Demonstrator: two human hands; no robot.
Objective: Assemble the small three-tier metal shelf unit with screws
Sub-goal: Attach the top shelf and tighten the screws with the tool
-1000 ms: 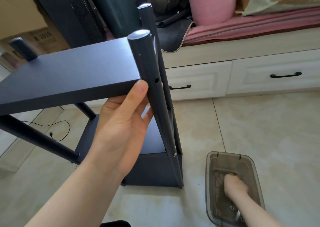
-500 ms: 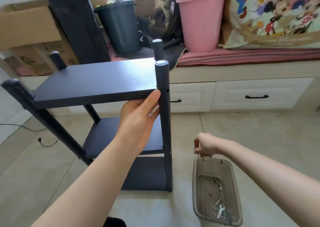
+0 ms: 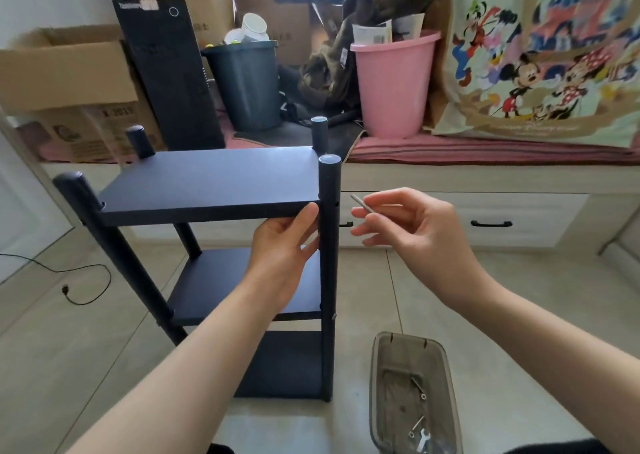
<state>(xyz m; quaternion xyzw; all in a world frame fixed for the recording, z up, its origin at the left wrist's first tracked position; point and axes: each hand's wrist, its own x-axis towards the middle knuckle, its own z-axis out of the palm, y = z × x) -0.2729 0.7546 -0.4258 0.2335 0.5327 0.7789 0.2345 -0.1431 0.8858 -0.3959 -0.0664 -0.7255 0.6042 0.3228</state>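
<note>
The dark three-tier shelf unit [image 3: 214,179] stands upright on the tiled floor. My left hand [image 3: 282,245] holds the front right corner of its top shelf, fingertips against the front right post [image 3: 329,245]. My right hand [image 3: 408,225] hovers just right of that post and pinches a long silver screw [image 3: 362,204], whose tip points up and left toward a small hole in the post. Apart from the screw's exposed tip, the rest is hidden by my fingers.
A smoky clear plastic tray [image 3: 377,384] sits on the floor at lower right with several screws and a small wrench. Behind the shelf stand white drawers [image 3: 491,218], a pink bin [image 3: 391,82], a dark bin [image 3: 246,82] and cardboard boxes [image 3: 69,72]. A black cable [image 3: 86,280] lies at left.
My right hand came up from the tray with a screw and now holds it beside the front right post. My left hand has stayed on the top shelf's corner.
</note>
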